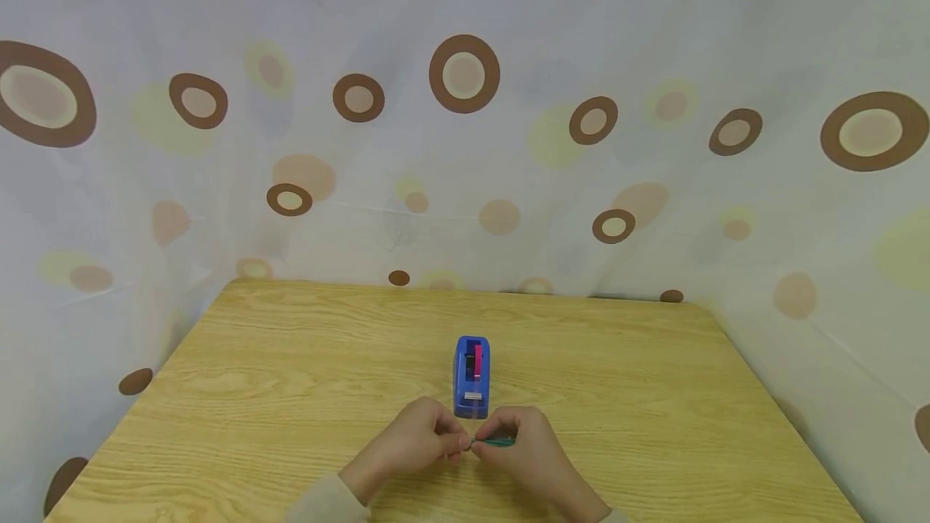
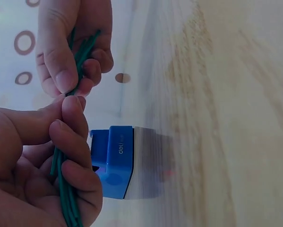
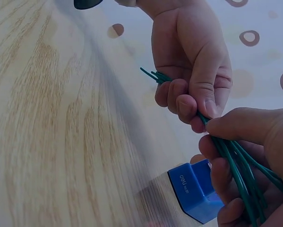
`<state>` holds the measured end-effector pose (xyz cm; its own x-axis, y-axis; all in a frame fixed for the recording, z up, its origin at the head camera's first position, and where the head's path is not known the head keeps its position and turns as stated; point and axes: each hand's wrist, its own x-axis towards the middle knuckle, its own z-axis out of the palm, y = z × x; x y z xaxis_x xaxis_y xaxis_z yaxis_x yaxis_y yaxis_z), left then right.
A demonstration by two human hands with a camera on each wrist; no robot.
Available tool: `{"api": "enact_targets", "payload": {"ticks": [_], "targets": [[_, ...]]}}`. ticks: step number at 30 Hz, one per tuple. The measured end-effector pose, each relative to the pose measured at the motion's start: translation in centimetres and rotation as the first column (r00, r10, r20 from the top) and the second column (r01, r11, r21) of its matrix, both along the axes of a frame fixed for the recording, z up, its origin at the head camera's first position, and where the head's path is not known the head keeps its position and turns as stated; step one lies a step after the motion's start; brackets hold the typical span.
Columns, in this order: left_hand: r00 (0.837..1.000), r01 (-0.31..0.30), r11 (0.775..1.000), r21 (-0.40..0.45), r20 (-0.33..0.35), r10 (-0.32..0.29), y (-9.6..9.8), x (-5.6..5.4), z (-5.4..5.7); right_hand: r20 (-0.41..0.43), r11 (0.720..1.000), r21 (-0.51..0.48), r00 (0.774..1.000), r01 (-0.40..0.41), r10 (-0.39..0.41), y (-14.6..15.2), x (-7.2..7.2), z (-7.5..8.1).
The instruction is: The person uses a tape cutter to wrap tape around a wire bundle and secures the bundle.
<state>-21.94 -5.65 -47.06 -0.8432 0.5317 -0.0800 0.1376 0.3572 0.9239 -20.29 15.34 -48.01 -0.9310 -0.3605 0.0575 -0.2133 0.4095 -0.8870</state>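
Both hands grip one bundle of thin green wires (image 3: 243,175), their fingertips meeting at its middle. My left hand (image 1: 421,434) pinches it with thumb and fingers, and several wire ends stick out past its curled fingers in the right wrist view. On the other side, my right hand (image 1: 534,450) pinches the bundle close beside the left fingertips, with the longer loose part lying across its palm. Just beyond the hands stands a blue tape dispenser (image 1: 461,382) holding a pink-cored tape roll (image 1: 478,361), its cutter end toward me.
A wood-grain table (image 1: 305,361) spreads under the hands and dispenser. Behind it and at both sides hangs a pale curtain (image 1: 465,160) with brown and yellow oval patterns. Near the left sleeve, a dark rounded object (image 3: 87,4) shows at the right wrist view's top edge.
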Motion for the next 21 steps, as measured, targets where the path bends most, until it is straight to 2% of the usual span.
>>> {"api": "enact_targets", "payload": {"ticks": [9,15,21], "targets": [[0.990,-0.024,0.995,-0.093,-0.142,0.010,0.39,0.26,-0.13,0.081,0.999,-0.038,0.997,-0.006,0.009,0.08,-0.09,0.52],[0.981,-0.043,0.991,-0.123,-0.194,0.019,0.60,0.56,-0.03,0.112,0.999,-0.040,0.994,-0.004,0.008,0.10,0.02,0.70],[0.968,-0.066,0.984,-0.165,-0.250,0.023,0.77,0.77,0.17,0.192,0.999,-0.011,0.981,-0.030,0.032,0.13,0.11,0.77]]}}
